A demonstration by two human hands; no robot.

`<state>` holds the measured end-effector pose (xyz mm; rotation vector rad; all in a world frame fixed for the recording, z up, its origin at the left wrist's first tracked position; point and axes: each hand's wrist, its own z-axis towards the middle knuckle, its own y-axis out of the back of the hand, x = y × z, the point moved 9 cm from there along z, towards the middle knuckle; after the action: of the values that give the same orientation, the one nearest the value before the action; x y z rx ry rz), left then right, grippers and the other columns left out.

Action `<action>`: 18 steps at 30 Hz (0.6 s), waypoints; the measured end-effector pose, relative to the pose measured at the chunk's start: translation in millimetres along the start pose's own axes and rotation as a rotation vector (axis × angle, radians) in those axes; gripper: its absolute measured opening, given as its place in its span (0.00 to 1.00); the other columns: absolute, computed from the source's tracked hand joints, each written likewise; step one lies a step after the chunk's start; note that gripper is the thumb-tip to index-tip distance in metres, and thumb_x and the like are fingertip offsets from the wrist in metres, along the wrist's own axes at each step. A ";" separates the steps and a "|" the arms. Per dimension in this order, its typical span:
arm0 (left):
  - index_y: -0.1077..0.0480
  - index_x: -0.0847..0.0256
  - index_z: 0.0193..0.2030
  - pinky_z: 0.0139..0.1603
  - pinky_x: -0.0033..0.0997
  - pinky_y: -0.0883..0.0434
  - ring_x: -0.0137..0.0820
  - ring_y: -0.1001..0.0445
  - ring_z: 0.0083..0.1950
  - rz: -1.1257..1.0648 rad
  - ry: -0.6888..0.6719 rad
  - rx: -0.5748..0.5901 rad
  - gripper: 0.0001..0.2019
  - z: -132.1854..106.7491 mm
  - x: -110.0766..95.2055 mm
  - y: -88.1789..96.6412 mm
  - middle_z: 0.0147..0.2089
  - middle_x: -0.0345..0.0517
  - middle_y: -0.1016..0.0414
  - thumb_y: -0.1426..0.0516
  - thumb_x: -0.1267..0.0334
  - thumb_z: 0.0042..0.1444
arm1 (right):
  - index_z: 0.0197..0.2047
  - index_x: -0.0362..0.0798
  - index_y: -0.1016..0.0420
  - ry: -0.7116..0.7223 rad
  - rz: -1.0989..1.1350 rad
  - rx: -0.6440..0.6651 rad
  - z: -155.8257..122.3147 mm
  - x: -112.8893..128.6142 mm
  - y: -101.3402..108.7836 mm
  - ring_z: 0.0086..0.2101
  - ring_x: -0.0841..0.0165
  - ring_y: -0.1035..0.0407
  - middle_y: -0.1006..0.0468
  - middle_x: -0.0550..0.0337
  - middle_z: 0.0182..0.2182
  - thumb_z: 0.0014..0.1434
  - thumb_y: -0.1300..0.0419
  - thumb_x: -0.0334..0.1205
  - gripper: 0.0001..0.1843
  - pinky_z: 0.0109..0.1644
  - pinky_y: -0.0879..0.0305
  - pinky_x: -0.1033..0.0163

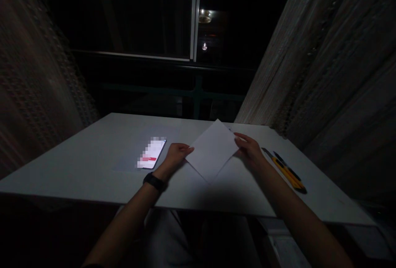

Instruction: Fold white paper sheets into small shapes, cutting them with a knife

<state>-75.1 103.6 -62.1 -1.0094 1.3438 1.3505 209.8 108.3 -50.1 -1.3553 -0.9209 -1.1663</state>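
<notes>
A square white sheet of paper (213,149), turned like a diamond, is held just over the white table (93,165). My left hand (175,156) pinches its left corner, fingers closed on the edge. My right hand (250,149) grips the right corner, thumb on top and fingers curled. A dark band sits on my left wrist (154,182). The paper casts a shadow on the table below it.
A lit phone (152,153) lies on the table left of my left hand. A yellow utility knife (286,172) and a dark pen (286,165) lie to the right. Curtains hang on both sides; a dark window is behind the table.
</notes>
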 end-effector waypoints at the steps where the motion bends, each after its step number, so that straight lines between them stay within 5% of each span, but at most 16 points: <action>1: 0.28 0.67 0.26 0.23 0.26 0.36 0.28 0.31 0.23 -0.097 0.026 -0.030 0.16 -1.1 2.7 0.0 0.24 0.44 0.27 0.38 0.52 0.41 | 0.37 0.48 0.28 -0.025 0.069 0.003 -1.4 -6.9 -8.0 0.31 0.66 0.27 0.22 0.60 0.31 0.39 0.32 0.42 0.20 0.35 0.29 0.60; 4: 0.28 0.68 0.29 0.26 0.29 0.32 0.30 0.29 0.26 -0.295 0.072 -0.073 0.18 -3.3 7.0 -3.8 0.28 0.48 0.26 0.38 0.51 0.41 | 0.36 0.48 0.30 -0.128 0.138 0.050 -7.2 -32.7 -40.3 0.30 0.66 0.27 0.23 0.61 0.29 0.39 0.33 0.40 0.19 0.34 0.28 0.58; 7: 0.28 0.68 0.32 0.30 0.32 0.30 0.34 0.27 0.29 -0.221 0.061 -0.097 0.21 -2.2 3.1 5.1 0.31 0.51 0.25 0.42 0.47 0.46 | 0.34 0.46 0.30 -0.124 0.036 -0.028 -5.4 -45.7 -59.1 0.26 0.67 0.28 0.23 0.60 0.26 0.40 0.34 0.39 0.16 0.27 0.30 0.63; 10: 0.28 0.67 0.42 0.38 0.35 0.31 0.39 0.26 0.38 0.207 -0.039 -0.255 0.24 -6.2 -13.7 43.1 0.36 0.53 0.24 0.50 0.46 0.53 | 0.33 0.45 0.29 -0.062 -0.070 -0.067 8.1 -44.6 -74.7 0.24 0.65 0.28 0.23 0.58 0.24 0.41 0.36 0.40 0.15 0.24 0.32 0.63; 13: 0.43 0.67 0.60 0.47 0.44 0.36 0.46 0.30 0.48 0.815 -0.124 -0.456 0.30 -20.4 -33.8 80.4 0.46 0.60 0.27 0.53 0.48 0.56 | 0.36 0.43 0.28 0.000 -0.273 -0.019 27.6 -41.9 -95.8 0.27 0.62 0.27 0.21 0.54 0.26 0.44 0.38 0.42 0.15 0.27 0.32 0.62; 18: 0.46 0.68 0.61 0.43 0.50 0.38 0.53 0.34 0.48 1.352 0.053 -0.422 0.33 -31.0 -17.9 97.9 0.48 0.67 0.32 0.52 0.47 0.54 | 0.40 0.44 0.26 0.035 -0.606 0.073 48.5 -52.2 -135.8 0.32 0.63 0.26 0.20 0.54 0.30 0.48 0.41 0.39 0.15 0.33 0.32 0.63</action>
<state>-168.8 76.4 -25.3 -0.2547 1.9090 2.6737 74.2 177.9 -66.9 -1.0150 -1.3883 -1.5815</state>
